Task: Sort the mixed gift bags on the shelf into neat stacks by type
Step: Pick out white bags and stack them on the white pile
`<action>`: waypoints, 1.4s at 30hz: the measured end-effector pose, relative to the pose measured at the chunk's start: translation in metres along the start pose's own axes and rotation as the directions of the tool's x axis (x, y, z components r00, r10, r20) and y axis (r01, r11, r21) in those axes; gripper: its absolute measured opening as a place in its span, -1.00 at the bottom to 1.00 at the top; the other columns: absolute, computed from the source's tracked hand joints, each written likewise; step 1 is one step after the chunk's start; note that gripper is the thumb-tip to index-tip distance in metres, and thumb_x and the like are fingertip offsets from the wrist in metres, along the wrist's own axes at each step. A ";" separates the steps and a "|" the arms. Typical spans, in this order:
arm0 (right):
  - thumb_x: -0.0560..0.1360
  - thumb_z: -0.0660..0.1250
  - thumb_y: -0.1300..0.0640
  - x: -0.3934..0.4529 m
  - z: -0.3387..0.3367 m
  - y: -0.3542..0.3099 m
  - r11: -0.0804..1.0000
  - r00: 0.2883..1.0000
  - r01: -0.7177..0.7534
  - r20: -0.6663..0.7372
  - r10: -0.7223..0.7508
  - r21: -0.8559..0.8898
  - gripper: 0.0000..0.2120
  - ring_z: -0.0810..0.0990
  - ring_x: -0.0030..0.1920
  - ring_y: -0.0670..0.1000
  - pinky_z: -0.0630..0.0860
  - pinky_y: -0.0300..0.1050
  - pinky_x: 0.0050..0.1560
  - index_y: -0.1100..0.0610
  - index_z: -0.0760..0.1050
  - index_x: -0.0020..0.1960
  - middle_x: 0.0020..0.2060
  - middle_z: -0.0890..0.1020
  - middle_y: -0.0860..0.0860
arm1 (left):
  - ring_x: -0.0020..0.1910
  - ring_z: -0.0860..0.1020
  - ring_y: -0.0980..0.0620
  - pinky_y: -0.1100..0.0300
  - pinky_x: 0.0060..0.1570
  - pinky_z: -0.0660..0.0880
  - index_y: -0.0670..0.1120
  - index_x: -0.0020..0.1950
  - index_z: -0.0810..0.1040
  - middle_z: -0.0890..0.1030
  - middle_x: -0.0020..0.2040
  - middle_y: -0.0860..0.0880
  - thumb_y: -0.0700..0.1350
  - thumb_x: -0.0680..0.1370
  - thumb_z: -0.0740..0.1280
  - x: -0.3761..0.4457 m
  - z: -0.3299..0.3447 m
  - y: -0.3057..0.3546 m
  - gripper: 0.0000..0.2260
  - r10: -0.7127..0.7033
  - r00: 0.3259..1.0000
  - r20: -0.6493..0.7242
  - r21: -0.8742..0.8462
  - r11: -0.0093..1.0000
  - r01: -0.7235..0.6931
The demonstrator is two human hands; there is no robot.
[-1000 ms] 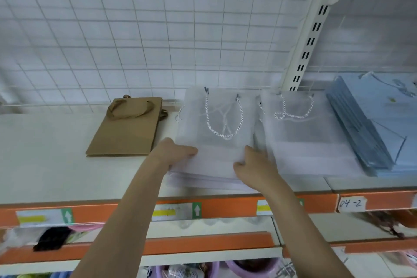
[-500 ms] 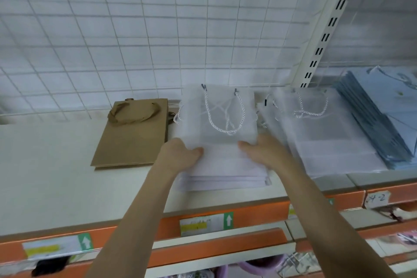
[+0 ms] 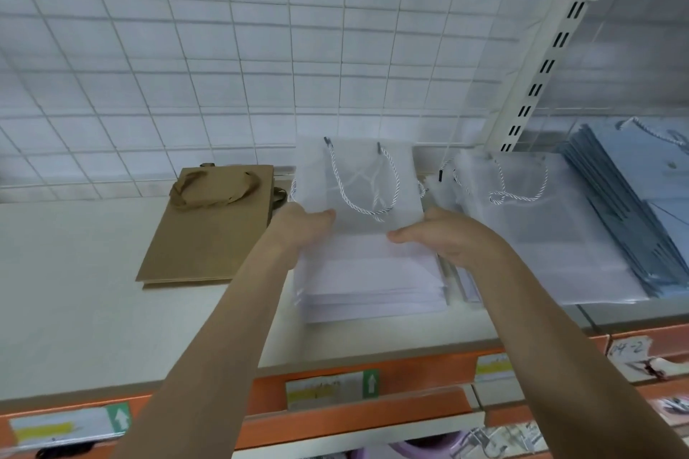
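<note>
Two translucent white bag stacks [image 3: 367, 272], one brown bag pile [image 3: 208, 231], one blue stack [image 3: 641, 205]

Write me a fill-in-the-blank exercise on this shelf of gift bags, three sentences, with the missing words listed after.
1. Both hands, left hand and right hand, grip the stack of ____ bags with twisted cord handles.
2. The flat bag lying left of that stack is ____ in colour.
3. The stack at the far right is made of ____ bags.

Missing words: white; brown; blue
</note>
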State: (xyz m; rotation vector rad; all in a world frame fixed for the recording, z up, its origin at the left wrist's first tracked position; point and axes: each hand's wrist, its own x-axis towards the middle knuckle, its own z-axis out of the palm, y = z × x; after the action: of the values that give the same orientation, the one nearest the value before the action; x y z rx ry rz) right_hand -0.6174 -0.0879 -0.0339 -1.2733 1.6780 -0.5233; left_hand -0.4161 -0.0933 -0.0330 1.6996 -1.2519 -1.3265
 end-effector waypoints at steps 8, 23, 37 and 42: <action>0.27 0.53 0.02 0.013 -0.003 -0.003 0.990 0.997 0.028 0.069 -0.038 0.138 -0.36 0.48 0.23 -0.02 0.35 -0.17 0.22 0.11 0.41 0.29 0.20 0.55 -0.05 | -0.36 0.42 0.01 0.28 -0.43 0.31 -0.20 -0.03 0.51 0.48 -0.23 -0.08 -0.17 0.51 0.29 0.005 -0.006 0.016 -0.89 -0.008 1.000 -0.019 0.086 0.996 0.009; 0.38 0.43 0.11 -0.054 0.013 0.032 0.781 0.996 0.084 0.064 -0.056 -0.618 0.04 0.32 0.34 0.07 0.30 -0.23 -0.01 0.22 -0.29 0.50 0.46 0.17 0.09 | 0.12 0.49 -0.12 0.11 0.00 0.45 -0.29 0.37 0.12 0.44 0.12 -0.13 0.03 0.24 0.51 -0.049 0.000 -0.047 -0.11 0.081 0.991 0.110 0.648 0.750 -0.133; 0.36 0.38 0.13 -0.049 0.013 0.030 0.774 0.984 0.071 -0.085 -0.158 -0.629 -0.72 0.39 -0.35 0.06 0.21 -0.19 -0.47 0.17 0.31 -0.37 -0.43 0.37 0.02 | -0.46 0.32 0.06 0.24 -0.52 0.18 -0.15 -0.40 0.28 0.36 -0.43 -0.04 -0.08 0.42 0.43 -0.055 -0.008 -0.050 -0.63 0.207 0.970 -0.130 0.740 0.671 -0.044; 0.36 0.43 0.14 -0.053 0.005 0.037 0.769 0.974 0.099 -0.095 -0.204 -0.632 -0.68 0.42 -0.31 0.08 0.24 -0.16 -0.43 0.17 0.30 -0.37 -0.41 0.39 0.04 | -0.44 0.33 0.05 0.23 -0.49 0.21 -0.24 -0.32 0.46 0.41 -0.40 -0.06 0.06 0.35 0.50 -0.059 -0.012 -0.053 -0.61 0.214 0.973 -0.092 0.719 0.690 -0.084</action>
State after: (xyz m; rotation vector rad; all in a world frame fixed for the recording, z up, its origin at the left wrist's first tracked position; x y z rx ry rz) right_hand -0.6307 -0.0250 -0.0433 -1.9023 1.9801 -0.1480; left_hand -0.3913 -0.0202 -0.0564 2.0936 -1.9113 -0.5771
